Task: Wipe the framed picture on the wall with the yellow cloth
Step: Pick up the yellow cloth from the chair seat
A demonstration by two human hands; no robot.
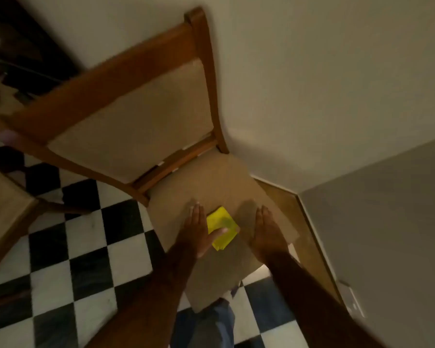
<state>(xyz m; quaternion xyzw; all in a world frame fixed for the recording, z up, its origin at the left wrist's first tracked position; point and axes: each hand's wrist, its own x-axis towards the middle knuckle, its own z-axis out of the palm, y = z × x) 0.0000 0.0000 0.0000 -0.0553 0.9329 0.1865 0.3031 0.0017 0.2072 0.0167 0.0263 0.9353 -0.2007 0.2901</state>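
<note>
So yellow cloth (222, 228) folded on chair seat (211, 182), between hands. Left hand (199, 229) flat, thumb on cloth; right hand (266, 234) flat, empty. No framed picture visible. Risk: sloppy grab, cloth unfolds or drops onto checkered floor (86, 247).

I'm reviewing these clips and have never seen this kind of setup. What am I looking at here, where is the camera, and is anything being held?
There is no machine: a person wears one wide-angle camera on the head, looking down at their own bare arms. Below is a wooden chair with a padded seat, standing on a black-and-white checkered floor beside a wall. A folded yellow cloth lies on the seat. The left hand is open, its thumb lying across the cloth; the right hand is open beside it. Nothing is gripped yet. No framed picture is in view.
</note>
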